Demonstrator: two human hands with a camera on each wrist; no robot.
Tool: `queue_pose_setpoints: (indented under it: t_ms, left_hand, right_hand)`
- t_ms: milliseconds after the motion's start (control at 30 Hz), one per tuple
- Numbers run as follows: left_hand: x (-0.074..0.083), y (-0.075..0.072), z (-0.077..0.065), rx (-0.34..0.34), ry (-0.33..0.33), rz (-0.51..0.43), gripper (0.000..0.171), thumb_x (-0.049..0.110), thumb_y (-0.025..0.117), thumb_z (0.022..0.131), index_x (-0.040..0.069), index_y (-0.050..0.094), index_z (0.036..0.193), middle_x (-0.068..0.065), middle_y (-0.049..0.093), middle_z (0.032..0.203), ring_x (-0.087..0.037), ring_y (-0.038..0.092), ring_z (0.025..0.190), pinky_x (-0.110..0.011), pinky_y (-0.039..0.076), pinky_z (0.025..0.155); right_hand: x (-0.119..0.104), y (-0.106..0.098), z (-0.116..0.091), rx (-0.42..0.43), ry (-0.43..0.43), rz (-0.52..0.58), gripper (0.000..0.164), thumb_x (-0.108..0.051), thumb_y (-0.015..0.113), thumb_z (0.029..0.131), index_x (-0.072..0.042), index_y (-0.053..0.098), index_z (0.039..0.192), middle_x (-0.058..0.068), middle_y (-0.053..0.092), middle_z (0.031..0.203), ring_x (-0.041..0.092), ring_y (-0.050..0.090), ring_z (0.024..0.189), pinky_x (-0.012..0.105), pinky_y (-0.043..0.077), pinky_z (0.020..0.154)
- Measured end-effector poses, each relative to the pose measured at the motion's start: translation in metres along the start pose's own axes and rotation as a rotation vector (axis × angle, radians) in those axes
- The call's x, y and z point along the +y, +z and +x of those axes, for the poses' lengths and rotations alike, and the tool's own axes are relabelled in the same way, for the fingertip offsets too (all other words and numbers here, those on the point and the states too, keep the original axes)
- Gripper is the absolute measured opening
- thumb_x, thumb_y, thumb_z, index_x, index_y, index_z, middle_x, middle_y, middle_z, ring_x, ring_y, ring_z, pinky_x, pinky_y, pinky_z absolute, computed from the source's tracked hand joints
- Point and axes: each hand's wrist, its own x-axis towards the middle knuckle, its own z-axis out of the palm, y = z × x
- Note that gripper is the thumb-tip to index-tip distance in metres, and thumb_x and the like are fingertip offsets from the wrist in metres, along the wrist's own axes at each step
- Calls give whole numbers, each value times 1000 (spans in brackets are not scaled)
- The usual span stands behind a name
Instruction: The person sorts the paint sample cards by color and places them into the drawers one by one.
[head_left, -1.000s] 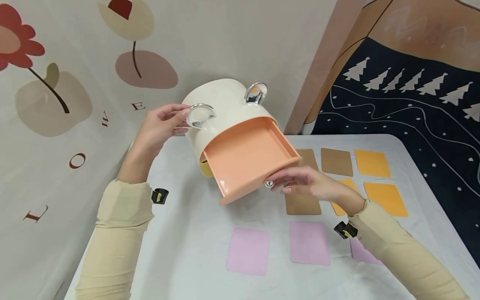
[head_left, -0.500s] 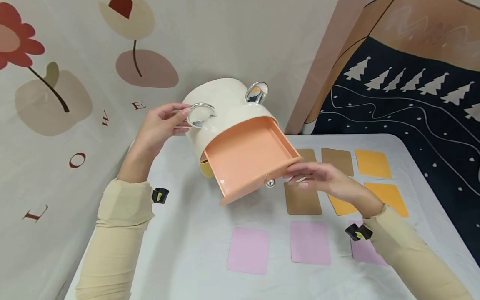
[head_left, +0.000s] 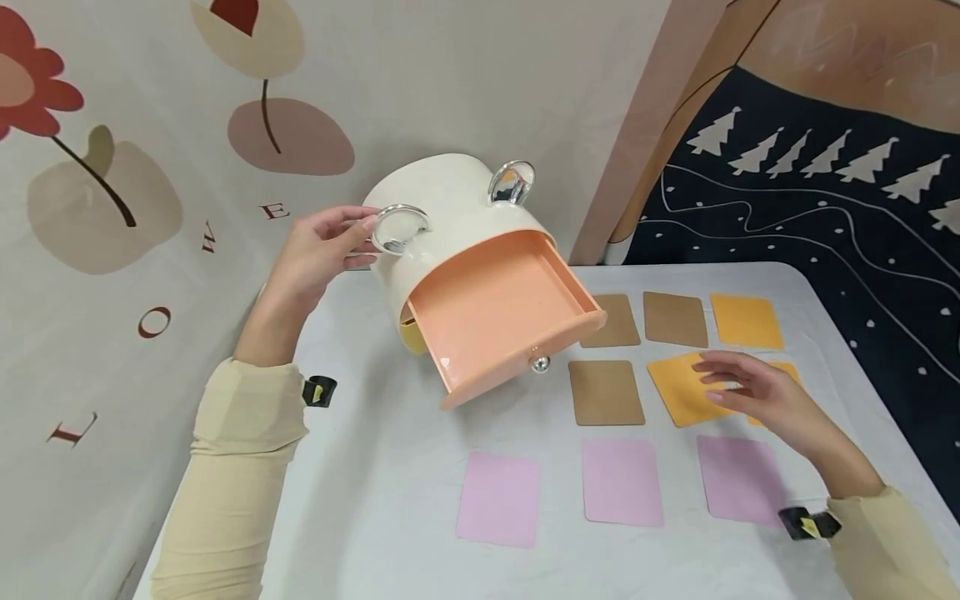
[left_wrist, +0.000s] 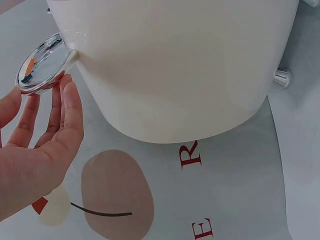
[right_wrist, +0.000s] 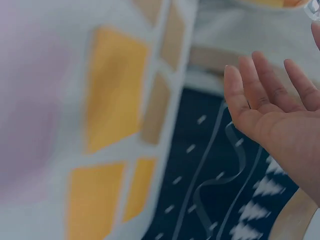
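Note:
A white rounded drawer box (head_left: 450, 187) with two shiny silver ears stands at the back middle, its peach drawer (head_left: 498, 312) pulled out and showing a bare inside. A silver knob (head_left: 540, 364) sits on the drawer's front. My left hand (head_left: 311, 258) pinches the box's left silver ear (head_left: 401, 231) between thumb and fingers; the left wrist view shows the fingertips at the rim of that silver ear (left_wrist: 45, 65). Over an orange card (head_left: 686, 390) on the right hovers my right hand (head_left: 765, 396), fingers loosely bent and holding nothing. Its palm (right_wrist: 285, 135) shows in the right wrist view.
Brown cards (head_left: 607, 392) and orange cards lie flat to the right of the box. In front of them is a row of pink cards (head_left: 622, 482). Printed cloths (head_left: 795, 200) hang behind the white-covered table (head_left: 375, 500).
My right hand has let go of the drawer's knob and moved right, over the orange cards. The drawer stays pulled out. My left hand keeps its hold on the ear.

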Motion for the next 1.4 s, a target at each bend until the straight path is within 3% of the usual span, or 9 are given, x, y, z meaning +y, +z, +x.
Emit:
queue_pose_setpoints:
  t_ms: [200, 300, 467, 533, 567, 667, 800, 1267, 1400]
  left_hand:
    - [0, 0, 0, 0, 11, -29, 36, 22, 62, 88, -1, 57, 116, -3, 58, 91, -16, 62, 79, -21, 53, 70]
    - [-1, 0, 0, 1, 14, -20, 36, 22, 61, 88, 0, 57, 116, -3, 58, 91, -16, 62, 79, -21, 53, 70]
    - [-2, 0, 0, 2, 14, -3, 37, 24, 61, 88, 1, 57, 117, -3, 57, 92, -16, 61, 80, -21, 53, 71]
    - [-2, 0, 0, 3, 16, 5, 38, 24, 61, 88, 1, 57, 118, -3, 57, 93, -15, 61, 80, -21, 53, 72]
    - [-2, 0, 0, 4, 17, 7, 38, 24, 61, 88, 1, 57, 118, -3, 57, 93, -15, 61, 79, -21, 53, 71]
    - [-2, 0, 1, 3, 19, 18, 39, 25, 61, 88, 1, 56, 118, -3, 57, 93, -15, 61, 79, -21, 53, 72]
    - [-2, 0, 1, 2, 17, 22, 39, 25, 60, 88, 1, 56, 119, -3, 57, 93, -14, 61, 79, -21, 53, 72]
    - [0, 0, -1, 3, 10, -1, 38, 23, 61, 88, -1, 56, 117, -3, 58, 91, -14, 62, 78, -20, 53, 70]
    - [0, 0, 0, 6, 6, 10, 38, 24, 61, 88, 1, 57, 118, -3, 57, 93, -15, 62, 80, -20, 53, 70]
  right_hand:
    - [39, -8, -40, 23, 135, -223, 52, -10, 66, 84, 2, 42, 129, -17, 48, 116, -7, 44, 98, 12, 44, 75]
    - [56, -7, -59, 10, 197, -281, 61, -13, 72, 79, 0, 41, 130, -15, 43, 119, -8, 36, 100, 33, 44, 80]
    - [74, 1, -80, -28, 256, -213, 80, -12, 77, 72, 0, 31, 136, 14, 27, 140, 34, 16, 131, 74, 19, 85]
    - [79, 4, -85, -33, 248, -194, 86, -11, 79, 69, -2, 29, 138, 5, 21, 145, 44, 6, 130, 77, 10, 86]
    - [82, 6, -88, -31, 227, -211, 89, -13, 80, 66, -3, 30, 139, -3, 20, 145, 34, 5, 134, 77, 10, 85]
    - [86, 11, -93, -30, 178, -271, 93, -14, 83, 60, -6, 33, 137, -1, 24, 144, 29, 10, 133, 77, 15, 83]
    - [87, 17, -94, -53, 182, -334, 100, -15, 85, 55, -6, 32, 138, 30, 23, 138, 48, 13, 127, 77, 15, 81]
    - [88, 26, -89, 19, 159, -514, 103, -17, 88, 52, -2, 31, 136, 28, 30, 129, 52, 22, 111, 60, 21, 75]
    - [88, 26, -89, -8, 192, -525, 107, -18, 89, 51, -3, 28, 138, 29, 26, 130, 52, 20, 111, 60, 21, 75]
